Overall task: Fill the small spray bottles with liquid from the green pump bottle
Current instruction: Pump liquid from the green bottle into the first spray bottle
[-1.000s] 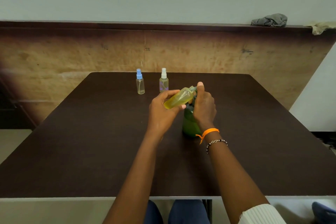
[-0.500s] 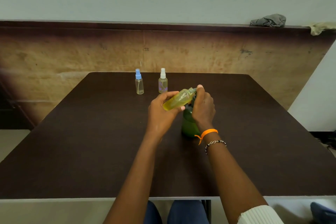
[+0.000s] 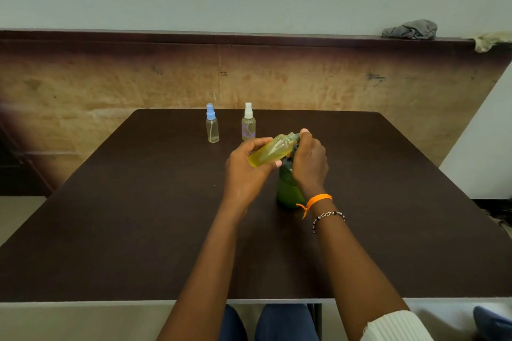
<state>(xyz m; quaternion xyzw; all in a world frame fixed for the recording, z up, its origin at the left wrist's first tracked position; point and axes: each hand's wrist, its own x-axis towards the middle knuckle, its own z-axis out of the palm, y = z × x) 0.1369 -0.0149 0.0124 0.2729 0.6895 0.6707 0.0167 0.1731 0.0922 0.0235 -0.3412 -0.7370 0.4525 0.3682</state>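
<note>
My left hand (image 3: 243,171) grips a small uncapped spray bottle (image 3: 273,149), tilted with its open neck against the pump spout and nearly full of yellow liquid. My right hand (image 3: 310,160) is curled over the pump head of the green pump bottle (image 3: 289,191), which stands upright on the dark table (image 3: 138,216); the pump head itself is hidden by the fingers. Farther back stand two capped small spray bottles: one with a blue cap (image 3: 212,127) and one with a white cap (image 3: 248,122).
A wooden panel wall rises behind the table's far edge. A grey cloth (image 3: 410,29) and a pale rag (image 3: 491,40) lie on the ledge at the upper right. My knees show below the table's near edge.
The index finger of my right hand has come down a little on the pump head. The tilted bottle stays at the spout, and both hands keep their places.
</note>
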